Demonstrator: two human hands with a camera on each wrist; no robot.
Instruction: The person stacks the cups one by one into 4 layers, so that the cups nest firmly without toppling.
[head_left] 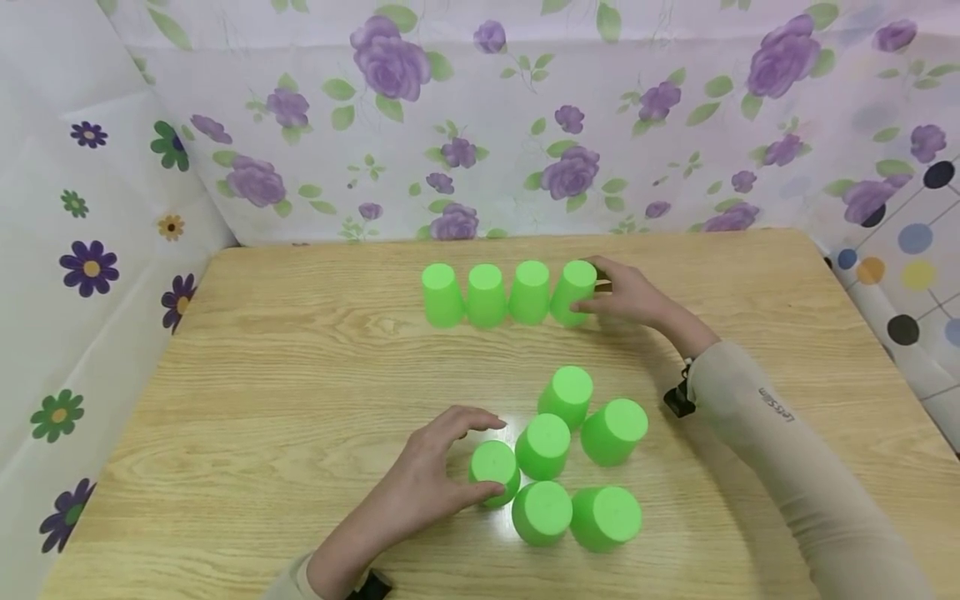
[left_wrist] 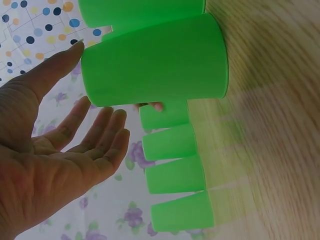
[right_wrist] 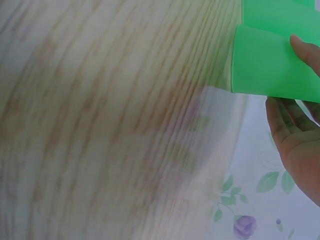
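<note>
Four upside-down green cups stand in a row at the back of the table. My right hand grips the rightmost one, a green cup, thumb on the near side and fingers behind it. That cup stands on the table in the right wrist view. Nearer me, my left hand curves loosely about another upside-down green cup at the left of a cluster. In the left wrist view its thumb tip is right at the base edge of this cup, while the other fingers spread beside it.
Several more upside-down green cups, among them a front cup and a right cup, stand close to the right of my left hand. The wooden table ends at a flowered cloth behind the row.
</note>
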